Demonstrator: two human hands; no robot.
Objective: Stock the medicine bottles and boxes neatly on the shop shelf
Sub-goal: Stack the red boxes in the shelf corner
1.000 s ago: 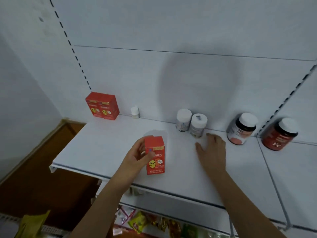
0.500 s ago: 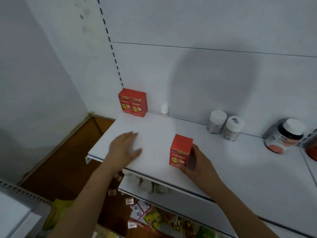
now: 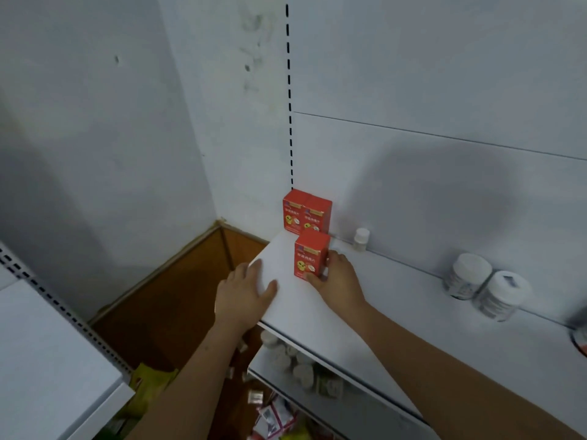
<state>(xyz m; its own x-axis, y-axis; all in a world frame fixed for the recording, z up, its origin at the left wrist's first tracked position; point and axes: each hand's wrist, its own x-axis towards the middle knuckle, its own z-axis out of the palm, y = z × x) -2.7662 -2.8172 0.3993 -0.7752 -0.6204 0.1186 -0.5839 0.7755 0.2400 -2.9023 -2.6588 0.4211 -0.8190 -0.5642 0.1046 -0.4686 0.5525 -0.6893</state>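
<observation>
R hand [image 3: 338, 282] grips a red box [image 3: 310, 256] from its right side, thumb at the lower front edge, fingers curled round the side/back. Box upright on the white shelf [image 3: 374, 315], near the shelf's left end, just in front of two more red boxes [image 3: 306, 214] that stand side by side, touching, against the back panel in the left corner. Held box partly overlaps the right one of the pair in view; can't tell if they touch.

L hand [image 3: 244, 295] lies flat on the shelf's left front corner, fingers straight and together, thumb spread out to the right, holding nothing. Close to the held box, w/ a gap between.

Small white bottle [image 3: 361, 239] stands at the back panel, right of the box pair. Further right, two white-capped jars [image 3: 487, 289] next to each other, blurred. Labels not readable.

Lower shelf under the front edge: white-capped bottles [image 3: 293, 365] and mixed packets, blurred. Brown floor at left.
</observation>
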